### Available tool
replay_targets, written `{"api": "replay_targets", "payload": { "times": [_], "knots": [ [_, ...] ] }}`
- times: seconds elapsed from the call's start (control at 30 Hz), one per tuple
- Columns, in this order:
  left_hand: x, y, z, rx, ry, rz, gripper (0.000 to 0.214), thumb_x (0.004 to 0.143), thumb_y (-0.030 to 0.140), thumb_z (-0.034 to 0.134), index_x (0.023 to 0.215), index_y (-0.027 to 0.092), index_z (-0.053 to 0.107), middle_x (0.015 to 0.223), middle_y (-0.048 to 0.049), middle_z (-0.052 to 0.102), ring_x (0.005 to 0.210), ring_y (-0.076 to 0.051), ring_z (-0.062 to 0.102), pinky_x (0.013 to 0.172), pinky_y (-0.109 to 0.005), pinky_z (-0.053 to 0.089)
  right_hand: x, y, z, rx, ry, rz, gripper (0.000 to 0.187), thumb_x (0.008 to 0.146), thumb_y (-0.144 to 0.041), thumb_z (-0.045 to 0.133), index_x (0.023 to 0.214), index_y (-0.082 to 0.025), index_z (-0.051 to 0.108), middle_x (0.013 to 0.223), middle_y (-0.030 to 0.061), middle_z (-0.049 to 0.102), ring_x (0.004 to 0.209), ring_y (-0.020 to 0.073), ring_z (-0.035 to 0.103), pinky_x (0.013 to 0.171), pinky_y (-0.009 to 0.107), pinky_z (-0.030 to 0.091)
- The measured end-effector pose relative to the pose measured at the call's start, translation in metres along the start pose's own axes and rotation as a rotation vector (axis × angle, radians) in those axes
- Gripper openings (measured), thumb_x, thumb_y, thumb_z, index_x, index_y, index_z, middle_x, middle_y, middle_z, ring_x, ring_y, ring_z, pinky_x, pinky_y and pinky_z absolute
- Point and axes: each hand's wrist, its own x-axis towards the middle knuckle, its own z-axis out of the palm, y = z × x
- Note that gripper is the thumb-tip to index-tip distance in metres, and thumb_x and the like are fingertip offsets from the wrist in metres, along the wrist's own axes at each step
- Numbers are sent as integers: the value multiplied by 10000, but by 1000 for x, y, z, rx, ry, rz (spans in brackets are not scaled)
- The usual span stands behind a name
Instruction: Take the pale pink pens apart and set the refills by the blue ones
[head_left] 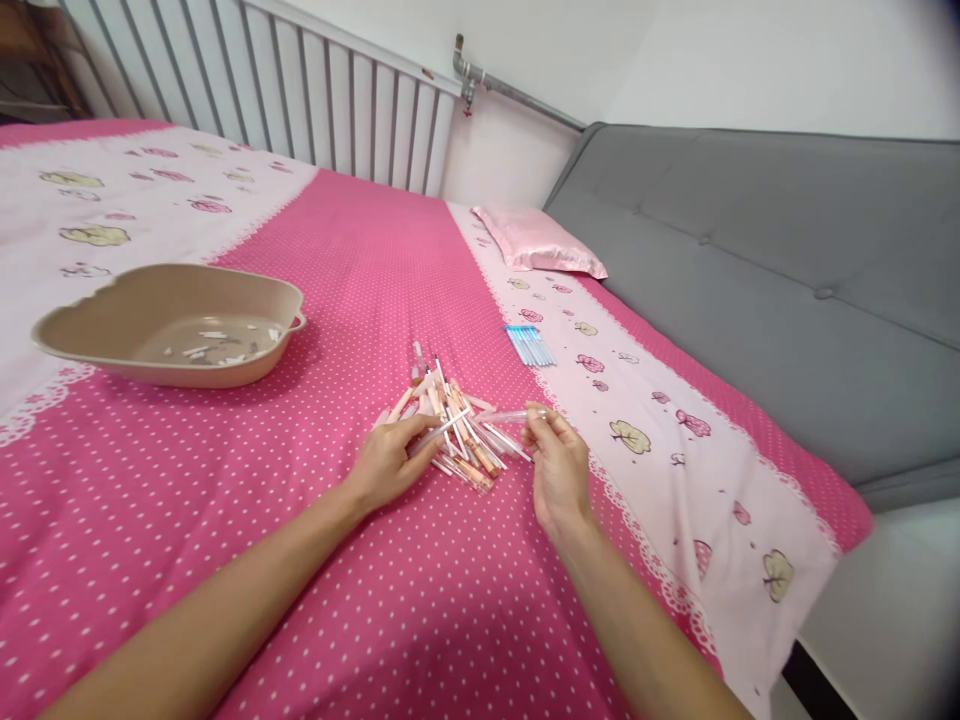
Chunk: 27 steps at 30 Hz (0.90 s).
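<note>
A loose pile of slim pen parts [469, 455] lies on the pink dotted bedspread, in white, clear, peach and brown pieces. At the pile's left edge my left hand [390, 462] is closed, with a thin white and clear stick [450, 424] pinched between thumb and fingers. Across the pile, my right hand [559, 465] pinches the right end of a clear tube [506, 416] that looks like a pen barrel. This tube points left over the heap, near the tip of the stick. Several slim pens [531, 346] with light blue ends lie in a neat row beyond my right hand.
A beige plastic basin [172, 375] with small white and grey bits stands on the bedspread [360, 250] at the left. A pink pillow [538, 242] lies by the grey padded headboard [750, 230]. Behind the bed are a white radiator [300, 90] and a pipe [517, 90].
</note>
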Motion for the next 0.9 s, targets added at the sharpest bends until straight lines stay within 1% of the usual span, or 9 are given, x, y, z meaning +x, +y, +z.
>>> {"api": "replay_targets", "payload": {
  "times": [0.2,0.4,0.5,0.67,0.77,0.9],
  "knots": [
    [-1,2,0,13,-37,60,210,866,297,466,949,175,616,763,-11,642,627,-104,527,609,-211,379,-2,-1,0,22,5,15,337,647,-359,719,902,-151,649,702,-36,531,615,70,463,582,194,385],
    [-1,1,0,21,-36,87,232,871,319,468,970,176,621,770,-16,652,657,-112,554,627,-214,397,-1,-1,0,-14,-13,3,348,657,-371,712,915,-146,650,689,-32,528,621,75,453,585,197,381],
    [-1,2,0,23,-49,95,238,869,323,472,982,176,623,795,-20,666,668,-112,566,639,-214,406,-3,0,1,-40,-44,7,337,669,-375,699,911,-145,657,696,-28,536,623,76,449,586,196,379],
    [-2,4,-1,32,-110,88,269,882,339,437,1008,181,614,846,-30,676,724,-127,591,677,-227,421,-7,0,6,-74,-100,8,302,678,-379,677,872,-147,668,696,-17,571,605,81,459,561,198,380],
    [-2,6,-1,39,-144,101,285,895,342,410,1029,182,603,871,-38,675,762,-139,601,702,-239,424,-10,-1,9,-86,-149,34,294,693,-395,656,860,-154,665,724,-2,603,597,89,480,550,205,394],
    [-2,11,-1,48,-164,94,300,910,338,374,1039,181,595,870,-44,675,777,-150,610,703,-247,422,-14,-1,13,-83,-181,68,330,656,-391,687,880,-150,656,757,7,615,619,99,505,557,210,413]
  ]
}}
